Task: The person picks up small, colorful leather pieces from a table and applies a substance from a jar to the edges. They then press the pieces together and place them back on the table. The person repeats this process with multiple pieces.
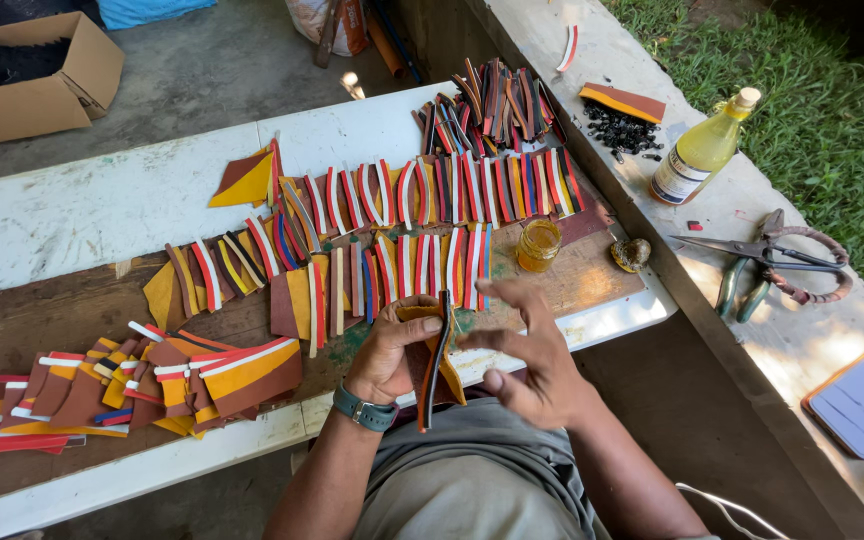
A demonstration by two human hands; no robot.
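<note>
Just in front of the small glue jar (538, 244), the left hand (392, 352) pinches a curved orange-brown strip (434, 355) upright, so the right hand (532, 350), fingers spread and empty, can reach its edge.

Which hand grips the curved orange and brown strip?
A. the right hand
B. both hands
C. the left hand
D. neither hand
C: the left hand, the one with the watch, grips the strip, while the right hand is open beside it.
</note>
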